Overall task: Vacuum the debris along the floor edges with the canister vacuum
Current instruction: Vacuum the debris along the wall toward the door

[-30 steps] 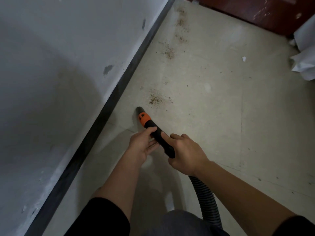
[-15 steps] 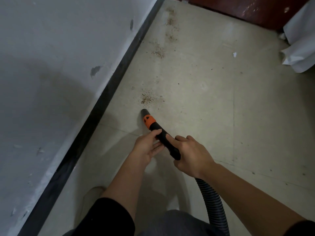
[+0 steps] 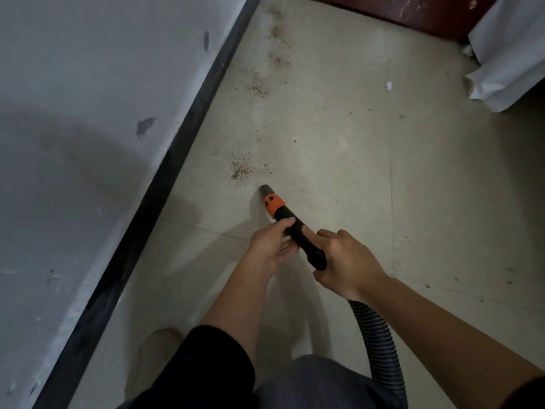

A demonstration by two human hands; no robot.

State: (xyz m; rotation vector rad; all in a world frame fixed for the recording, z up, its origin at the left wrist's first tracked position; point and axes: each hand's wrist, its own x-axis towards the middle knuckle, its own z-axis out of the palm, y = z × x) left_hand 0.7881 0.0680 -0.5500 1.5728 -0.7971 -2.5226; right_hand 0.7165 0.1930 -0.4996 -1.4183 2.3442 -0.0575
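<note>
Head view: both hands clamped on black nozzle (image 3: pixel 295 228), left hand (image 3: pixel 269 246) ahead, right hand (image 3: pixel 346 265) behind. Nozzle tip on floor (image 3: pixel 339 172), just near of debris patch (image 3: pixel 241 171). Ribbed hose (image 3: pixel 379 346) trails near-right. Black baseboard (image 3: pixel 165 178) left.

No legible text, labels, brands or nos. anywhere in view. Orange collar (image 3: pixel 273 204) on the vacuum nozzle (image 3: pixel 298 231) has 1 small dark mark, too small to read.
</note>
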